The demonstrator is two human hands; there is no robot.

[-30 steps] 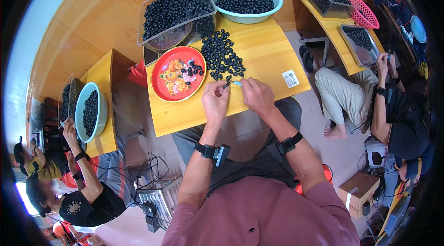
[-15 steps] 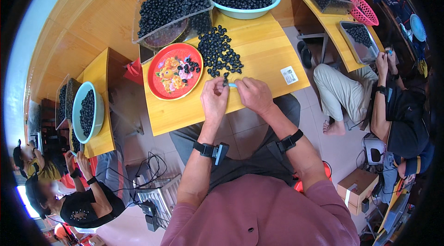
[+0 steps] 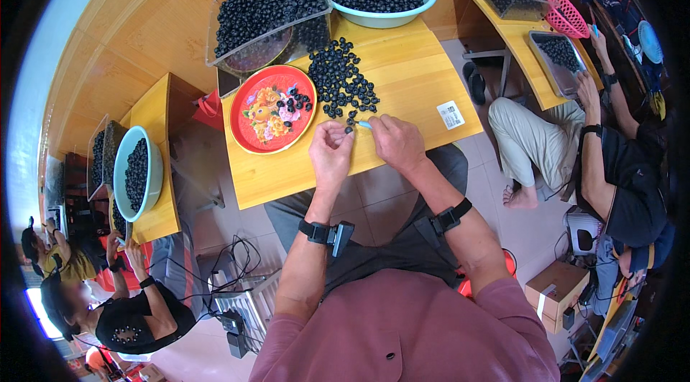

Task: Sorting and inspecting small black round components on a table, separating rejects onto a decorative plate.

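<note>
My left hand (image 3: 331,150) is closed, pinching a small black berry-like ball (image 3: 349,130) at its fingertips near the table's front edge. Just right of it, my right hand (image 3: 397,143) grips a small tool with a light-blue handle (image 3: 364,125), its tip pointing at the ball. What kind of tool it is, I cannot make out. Beyond the fingers spreads a loose pile of the same black balls (image 3: 341,79) on the yellow wooden table (image 3: 410,66). A red round tray with a flower print (image 3: 251,112) lies to the left, with several balls on it.
At the table's back stand a clear plastic bin (image 3: 266,8) and a light-blue basin (image 3: 379,19), both full of black balls. A white label (image 3: 451,115) sticks to the table's right side. Co-workers sit at tables left and right. A cardboard box (image 3: 555,294) stands on the floor.
My right hand with the blue-handled tool has shifted slightly right, away from the left fingers, and the ball in my left hand shows more. The co-worker at right has spread both hands apart.
</note>
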